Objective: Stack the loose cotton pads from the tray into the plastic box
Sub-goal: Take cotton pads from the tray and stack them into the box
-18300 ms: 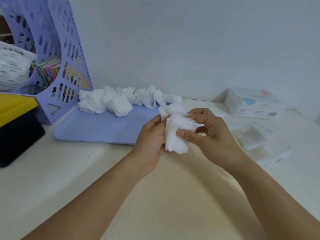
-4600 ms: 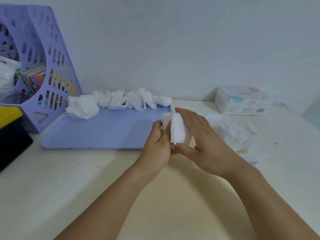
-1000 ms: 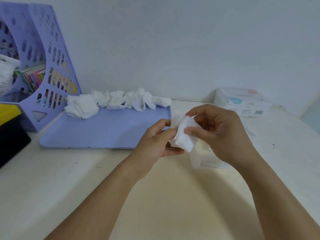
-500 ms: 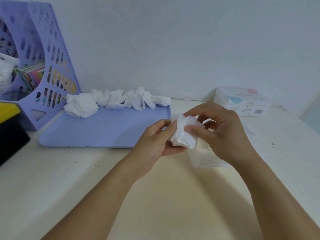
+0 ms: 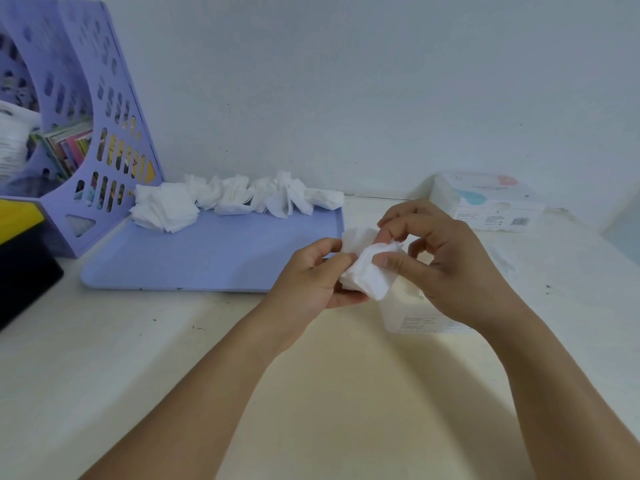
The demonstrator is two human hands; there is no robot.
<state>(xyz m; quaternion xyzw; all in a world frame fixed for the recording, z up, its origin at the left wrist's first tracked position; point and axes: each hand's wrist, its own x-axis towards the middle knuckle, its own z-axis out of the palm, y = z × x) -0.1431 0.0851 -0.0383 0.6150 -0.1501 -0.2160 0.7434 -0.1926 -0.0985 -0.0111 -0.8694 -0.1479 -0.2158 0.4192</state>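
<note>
Meanwhile, at far left our purple file rack (image 5: 104, 133), loose cotton pads (image 5: 228, 200) along the tray (image 5: 207, 258) back edge, our left hand (image 5: 311, 282) and right hand (image 5: 446, 268) both pinching a small pad stack (image 5: 367, 271) above the plastic box (image 5: 415, 317)

Cream-white tabletop (image 5: 138, 375), a few dark specks. On it: flat lilac plastic tray (image 5: 207, 258) at centre-left; perforated lilac plastic file rack (image 5: 114, 140) at far left; black-and-yellow box (image 5: 20, 244) at left edge; clear plastic box (image 5: 412, 317); white printed carton (image 5: 491, 206) by the wall
</note>
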